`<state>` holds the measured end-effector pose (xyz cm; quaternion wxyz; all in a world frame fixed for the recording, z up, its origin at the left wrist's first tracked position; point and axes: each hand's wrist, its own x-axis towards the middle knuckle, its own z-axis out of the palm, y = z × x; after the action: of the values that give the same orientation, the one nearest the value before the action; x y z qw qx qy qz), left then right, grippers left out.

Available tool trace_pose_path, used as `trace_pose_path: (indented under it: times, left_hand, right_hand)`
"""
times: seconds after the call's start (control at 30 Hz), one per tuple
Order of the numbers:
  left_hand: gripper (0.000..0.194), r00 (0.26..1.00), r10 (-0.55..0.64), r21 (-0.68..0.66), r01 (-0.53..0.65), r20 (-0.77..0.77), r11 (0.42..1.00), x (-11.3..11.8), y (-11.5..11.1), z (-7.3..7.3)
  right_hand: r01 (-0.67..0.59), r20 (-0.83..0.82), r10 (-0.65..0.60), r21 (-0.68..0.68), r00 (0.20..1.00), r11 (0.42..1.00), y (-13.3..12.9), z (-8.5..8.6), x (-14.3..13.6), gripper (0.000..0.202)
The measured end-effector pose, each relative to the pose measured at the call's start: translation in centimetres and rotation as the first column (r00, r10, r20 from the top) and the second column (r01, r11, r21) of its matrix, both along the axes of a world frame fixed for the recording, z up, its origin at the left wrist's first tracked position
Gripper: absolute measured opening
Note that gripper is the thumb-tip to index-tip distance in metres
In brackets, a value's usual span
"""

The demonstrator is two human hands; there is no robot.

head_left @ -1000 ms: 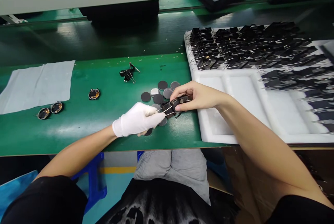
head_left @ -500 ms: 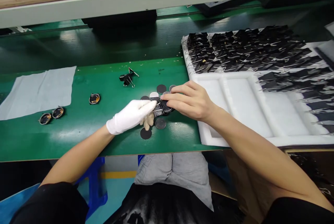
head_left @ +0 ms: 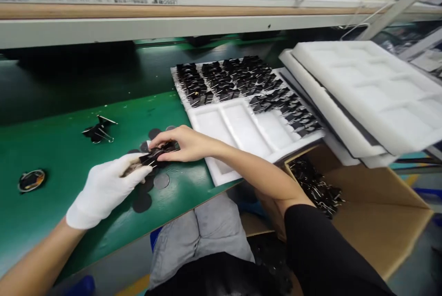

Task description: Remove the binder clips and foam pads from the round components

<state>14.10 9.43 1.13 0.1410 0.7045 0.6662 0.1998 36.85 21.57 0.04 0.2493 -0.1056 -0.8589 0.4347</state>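
Two grips: gloved left grip point(head_left: 112, 181), bare right grip point(head_left: 177, 144), both pinching black, wire-handled clip point(head_left: 156, 154)
Discs point(head_left: 142, 203): flat, dark
Tray point(head_left: 245, 128): white foam
Counter point(head_left: 58, 148): glossy green

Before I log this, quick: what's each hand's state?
White-gloved left hand: closed on a black, wire-handled binder clip.
Bare right hand: closed on the same clip.

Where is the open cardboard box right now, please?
In the head view, the cardboard box is at the lower right, beside the right sleeve and below the stacked white trays, with black clips inside.
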Motion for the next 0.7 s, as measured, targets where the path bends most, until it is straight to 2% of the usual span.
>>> trace_pose_path:
  times: [0.1, 0.17, 0.23, 0.3, 0.37, 0.47, 0.53, 0.6, 0.7]
  left_hand:
    - [0.051, 0.997, -0.083, 0.086, 0.081, 0.011, 0.993, -0.5, 0.1, -0.5]
    - [0.062, 0.986, -0.154, 0.137, 0.144, 0.065, 0.980, -1.3, 0.3, -0.8]
    - [0.059, 0.979, -0.177, 0.182, 0.157, 0.104, 0.971, -2.2, 0.6, -1.0]
    - [0.052, 0.985, -0.142, 0.206, 0.120, 0.097, 0.971, -2.9, 0.9, -1.3]
    - [0.048, 0.990, -0.120, 0.208, 0.103, 0.070, 0.973, -3.3, 1.1, -1.4]
    - [0.046, 0.994, -0.111, 0.200, 0.107, 0.006, 0.974, -3.2, 1.1, -1.6]
    - [0.045, 0.993, -0.114, 0.195, 0.118, -0.032, 0.974, -2.9, 1.1, -1.6]
    - [0.044, 0.990, -0.124, 0.189, 0.134, -0.061, 0.973, -2.5, 1.2, -1.6]
    - [0.044, 0.987, -0.131, 0.187, 0.146, -0.089, 0.971, -2.2, 1.3, -1.5]
  right_hand:
    - [0.038, 0.007, -0.039, 0.072, 0.999, 0.997, -0.3, 1.7, 1.7, 0.017]
    - [0.133, -0.017, -0.131, 0.121, 0.991, 0.984, -0.5, 3.0, 4.3, 0.015]
    - [0.257, -0.038, -0.254, 0.144, 0.966, 0.956, -0.1, 4.1, 8.1, 0.015]
    - [0.351, 0.013, -0.361, 0.208, 0.932, 0.913, 0.9, 4.9, 12.9, 0.014]
    - [0.451, 0.065, -0.495, 0.323, 0.867, 0.832, 2.2, 5.2, 18.2, 0.015]
    - [0.552, 0.212, -0.687, 0.453, 0.695, 0.699, 4.1, 4.4, 25.4, 0.014]
    - [0.571, 0.301, -0.748, 0.499, 0.591, 0.652, 4.9, 3.2, 28.7, 0.017]
    - [0.598, 0.358, -0.789, 0.516, 0.499, 0.613, 5.3, 1.5, 30.5, 0.019]
    - [0.650, 0.383, -0.838, 0.531, 0.389, 0.544, 5.4, -0.8, 30.7, 0.019]
